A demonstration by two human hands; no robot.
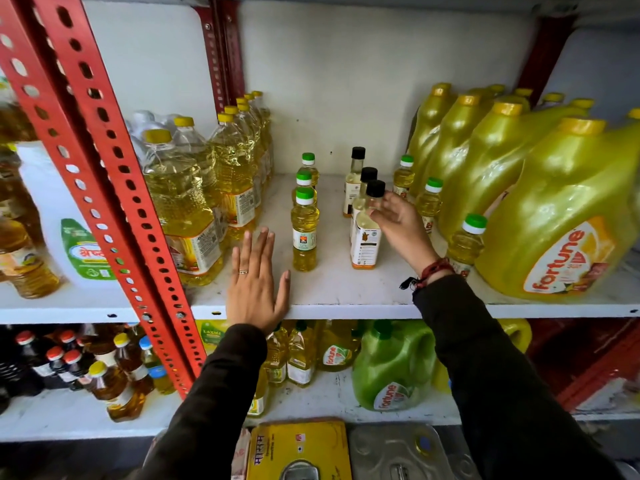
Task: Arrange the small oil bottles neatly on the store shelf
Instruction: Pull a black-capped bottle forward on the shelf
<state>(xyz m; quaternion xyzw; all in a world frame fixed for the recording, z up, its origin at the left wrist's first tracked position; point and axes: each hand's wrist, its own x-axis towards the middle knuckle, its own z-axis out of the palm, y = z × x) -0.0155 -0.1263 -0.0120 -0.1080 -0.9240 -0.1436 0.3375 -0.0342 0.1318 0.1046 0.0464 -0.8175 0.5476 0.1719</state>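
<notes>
On the white shelf (pixel 346 299) three small green-capped oil bottles stand in a file, the front one (pixel 304 233) nearest me. To their right, three black-capped bottles form a second file. My right hand (pixel 398 223) is open with spread fingers, its fingertips against the neck of the front black-capped bottle (pixel 365 242). Three more green-capped bottles stand along the big jugs: a rear one (pixel 403 176), a middle one (pixel 429 200) and a front one (pixel 465 244). My left hand (pixel 256 282) lies flat and open on the shelf's front edge, left of the green-capped file.
Large yellow Fortune jugs (pixel 554 220) fill the shelf's right side. Big clear oil bottles (pixel 183 209) stand at the left. A red perforated upright (pixel 104 168) crosses the left foreground. The lower shelf holds more bottles and a green jug (pixel 391 368).
</notes>
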